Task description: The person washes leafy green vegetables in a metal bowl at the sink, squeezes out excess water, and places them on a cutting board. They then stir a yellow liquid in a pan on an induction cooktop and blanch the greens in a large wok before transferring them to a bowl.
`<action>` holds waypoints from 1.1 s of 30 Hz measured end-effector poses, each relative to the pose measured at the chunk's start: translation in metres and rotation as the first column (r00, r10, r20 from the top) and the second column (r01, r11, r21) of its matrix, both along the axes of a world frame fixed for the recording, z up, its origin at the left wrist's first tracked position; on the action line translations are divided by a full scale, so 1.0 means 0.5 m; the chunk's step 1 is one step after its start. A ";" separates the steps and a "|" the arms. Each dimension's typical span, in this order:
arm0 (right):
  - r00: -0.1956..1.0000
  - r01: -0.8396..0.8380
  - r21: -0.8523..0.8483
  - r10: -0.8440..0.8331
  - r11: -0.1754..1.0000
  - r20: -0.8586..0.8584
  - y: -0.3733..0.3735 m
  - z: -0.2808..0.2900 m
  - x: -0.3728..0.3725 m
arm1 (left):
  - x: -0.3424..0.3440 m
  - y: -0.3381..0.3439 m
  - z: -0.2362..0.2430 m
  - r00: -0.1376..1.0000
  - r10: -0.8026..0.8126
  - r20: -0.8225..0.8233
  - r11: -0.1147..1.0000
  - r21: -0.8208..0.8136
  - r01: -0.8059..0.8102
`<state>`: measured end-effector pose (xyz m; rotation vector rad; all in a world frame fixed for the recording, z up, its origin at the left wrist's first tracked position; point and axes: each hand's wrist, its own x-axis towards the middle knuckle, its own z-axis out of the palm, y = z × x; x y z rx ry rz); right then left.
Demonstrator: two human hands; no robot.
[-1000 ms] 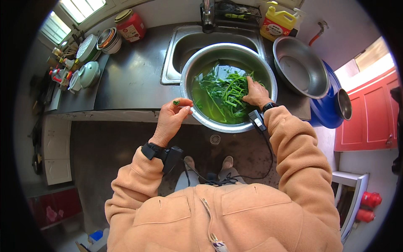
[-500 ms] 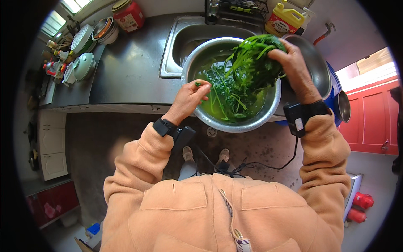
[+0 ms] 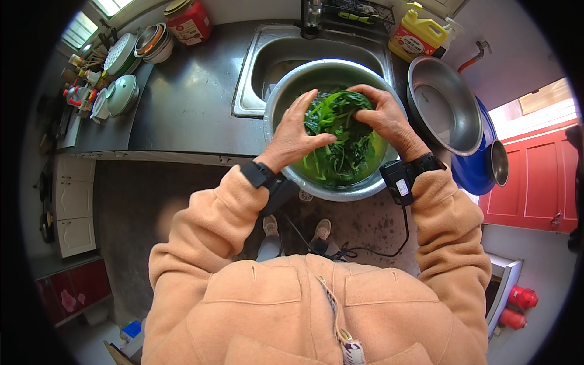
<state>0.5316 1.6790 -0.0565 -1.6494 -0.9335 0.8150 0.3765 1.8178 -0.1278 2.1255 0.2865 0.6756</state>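
A bunch of leafy greens (image 3: 344, 131) lies in greenish water inside a large round metal basin (image 3: 275, 115). The basin overlaps the sink's front edge. My right hand (image 3: 384, 118) curls round the upper right side of the bunch, its thumb on the leaves. On the bunch's left, my left hand (image 3: 298, 131) has its fingers stretched and its thumb apart, near or against the leaves; nothing is gripped in it. Leaves under the right fingers are partly hidden.
Behind the basin is a steel sink (image 3: 255, 67). A metal bowl (image 3: 444, 106) and a blue tub (image 3: 471, 173) stand at right. A yellow jug (image 3: 417, 33) is at the back. Bowls (image 3: 155, 45) and a red container (image 3: 188, 23) stand on the left counter (image 3: 194, 91).
My right hand has come down and left, bringing the raised greens back into the basin. My left hand has opened and moved right beside them; the green bit in its fingers no longer shows.
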 end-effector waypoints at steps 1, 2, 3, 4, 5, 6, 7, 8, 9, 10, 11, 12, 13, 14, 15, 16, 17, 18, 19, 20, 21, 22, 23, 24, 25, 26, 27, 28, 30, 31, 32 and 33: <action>1.000 -0.008 0.037 0.008 0.999 -0.001 0.001 0.004 0.003 | 0.015 -0.004 0.004 0.999 -0.049 0.009 0.993 -0.105 0.049; 0.996 -0.084 0.041 0.082 0.996 0.040 0.002 0.007 0.006 | 0.030 -0.007 0.007 0.995 -0.102 0.022 0.973 -0.205 0.105; 0.981 -0.176 0.118 0.165 0.977 0.098 0.003 0.009 0.010 | 0.042 -0.009 0.010 0.983 -0.165 0.081 0.942 -0.282 0.181; 0.991 -0.107 0.069 0.101 0.992 0.086 0.000 0.009 0.015 | 0.051 -0.005 0.014 0.975 -0.220 0.010 0.885 -0.418 0.204; 0.982 -0.171 0.127 0.159 0.977 0.098 -0.002 0.004 0.020 | 0.056 -0.006 0.017 0.983 -0.185 0.004 0.877 -0.450 0.167; 0.977 -0.054 -0.029 0.059 0.998 0.203 -0.008 -0.004 0.024 | 0.061 -0.006 0.021 0.990 -0.137 0.030 0.870 -0.474 0.135; 0.947 0.002 -0.129 0.040 0.992 0.319 -0.015 -0.015 0.028 | 0.062 -0.006 0.028 0.996 -0.090 0.000 0.860 -0.505 0.078; 0.893 0.102 -0.210 0.004 0.972 0.449 -0.025 -0.028 0.034 | 0.063 -0.006 0.036 0.996 -0.092 0.008 0.840 -0.536 0.081; 0.894 0.114 -0.305 0.037 0.945 0.447 -0.033 -0.043 0.036 | 0.064 -0.008 0.046 0.990 -0.114 0.089 0.775 -0.615 0.144; 0.867 0.059 -0.268 0.083 0.962 0.491 -0.035 -0.064 0.033 | 0.064 -0.012 0.057 0.986 -0.122 0.111 0.697 -0.698 0.165; 0.832 0.088 -0.323 0.109 0.942 0.544 -0.039 -0.081 0.032 | 0.065 -0.016 0.070 0.985 -0.122 0.123 0.605 -0.778 0.172; 0.898 0.028 -0.299 0.107 0.954 0.426 -0.040 -0.097 0.030 | 0.067 -0.020 0.083 0.977 -0.126 0.172 0.526 -0.823 0.213; 0.949 -0.026 -0.352 0.134 0.936 0.286 -0.040 -0.111 0.029 | 0.070 -0.024 0.096 0.978 -0.121 0.168 0.450 -0.869 0.205; 0.925 -0.007 -0.463 0.182 0.886 0.334 -0.041 -0.122 0.028 | 0.073 -0.025 0.109 0.977 -0.113 0.183 0.369 -0.905 0.212; 0.912 0.025 -0.496 0.183 0.868 0.366 -0.042 -0.129 0.032 | 0.075 -0.026 0.120 0.959 -0.125 0.255 0.281 -0.918 0.281; 0.901 0.018 -0.527 0.215 0.850 0.378 -0.046 -0.132 0.034 | 0.077 -0.024 0.129 0.961 -0.117 0.250 0.260 -0.926 0.273; 0.886 0.035 -0.542 0.225 0.840 0.405 -0.051 -0.133 0.039 | 0.077 -0.022 0.136 0.968 -0.082 0.236 0.300 -0.921 0.250; 0.835 0.073 -0.561 0.257 0.825 0.487 -0.060 -0.130 0.044 | 0.077 -0.018 0.141 0.964 -0.061 0.258 0.337 -0.904 0.263; 0.817 0.095 -0.537 0.243 0.838 0.524 -0.070 -0.125 0.049 | 0.077 -0.014 0.144 0.959 -0.042 0.280 0.374 -0.886 0.275; 0.792 0.140 -0.510 0.213 0.849 0.572 -0.083 -0.120 0.053 | 0.075 -0.011 0.144 0.968 -0.006 0.251 0.355 -0.904 0.236; 0.768 0.185 -0.507 0.198 0.841 0.609 -0.093 -0.114 0.057 | 0.074 -0.007 0.144 0.968 -0.009 0.253 0.299 -0.923 0.244; 0.743 0.227 -0.536 0.211 0.813 0.635 -0.105 -0.108 0.059 | 0.072 -0.004 0.142 0.970 -0.007 0.244 0.239 -0.941 0.238; 0.738 0.243 -0.546 0.212 0.802 0.641 -0.113 -0.101 0.063 | 0.070 -0.001 0.139 0.980 0.014 0.199 0.180 -0.965 0.193; 0.737 0.251 -0.565 0.224 0.786 0.638 -0.121 -0.096 0.067 | 0.069 0.000 0.136 0.976 0.017 0.215 0.162 -0.964 0.210; 0.728 0.264 -0.572 0.228 0.777 0.646 -0.126 -0.091 0.070 | 0.068 0.002 0.134 0.973 0.005 0.231 0.155 -0.961 0.227; 0.730 0.273 -0.575 0.224 0.771 0.646 -0.129 -0.086 0.074 | 0.068 0.003 0.131 0.972 -0.005 0.233 0.145 -0.962 0.232; 0.766 0.267 -0.557 0.178 0.786 0.618 -0.129 -0.082 0.079 | 0.068 0.004 0.128 0.967 -0.032 0.254 0.127 -0.958 0.256; 0.797 0.261 -0.536 0.135 0.803 0.589 -0.129 -0.078 0.083 | 0.068 0.005 0.126 0.969 -0.022 0.245 0.124 -0.961 0.246; 0.825 0.267 -0.407 0.011 0.874 0.565 -0.125 -0.071 0.088 | 0.068 0.006 0.122 0.961 -0.028 0.276 0.104 -0.955 0.278; 0.852 0.263 -0.361 -0.040 0.894 0.521 -0.121 -0.067 0.088 | 0.068 0.006 0.120 0.964 -0.037 0.265 0.082 -0.960 0.267; 0.877 0.262 -0.315 -0.089 0.912 0.473 -0.117 -0.064 0.085 | 0.068 0.006 0.117 0.963 -0.038 0.267 0.063 -0.961 0.269; 0.889 0.299 -0.282 -0.158 0.912 0.429 -0.112 -0.060 0.079 | 0.068 0.004 0.115 0.962 -0.040 0.269 0.043 -0.962 0.271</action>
